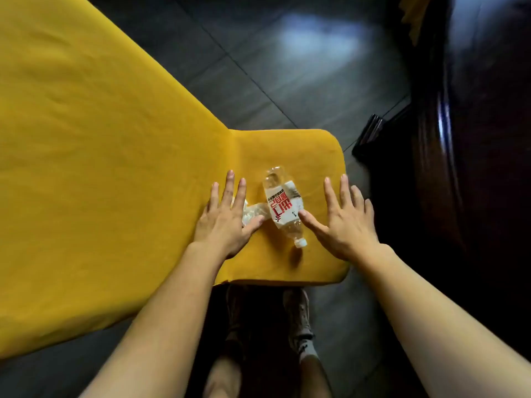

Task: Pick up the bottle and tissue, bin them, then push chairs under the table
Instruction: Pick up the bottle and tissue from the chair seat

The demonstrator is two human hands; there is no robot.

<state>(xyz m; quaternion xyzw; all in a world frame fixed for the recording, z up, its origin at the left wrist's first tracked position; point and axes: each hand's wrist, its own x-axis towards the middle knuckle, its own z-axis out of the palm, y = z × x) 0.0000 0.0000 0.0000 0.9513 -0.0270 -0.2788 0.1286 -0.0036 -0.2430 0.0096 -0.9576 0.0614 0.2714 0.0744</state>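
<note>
So the person has both hands out flat and spread, nothing gripped yet. The left hand (227, 222) rests palm-down on the crumpled white tissue (254, 211), with a bit of it sticking out past the thumb. The right hand (344, 219) is open just right of the plastic water bottle (283, 205), thumb tip right at the label, looks like touching.

The bottle lies on its side between the two hands, white cap (300, 242) pointing back toward the person. It looks empty and a bit dented, so probably light and prone to rolling. That's likely why the hands come in from both sides, one pinning the tissue and one ready to wrap the bottle.

Everything sits on a yellow cushioned seat (287, 150). A bigger yellow surface (100, 139) runs off past the left hand; can't tell if it's the chair back or a cloth. Dark glossy wooden furniture (459, 168) stands well right of the right hand, with dark floor tiles (287, 53) beyond the fingertips. Nothing's blocking either grab. No bin in sight.
</note>
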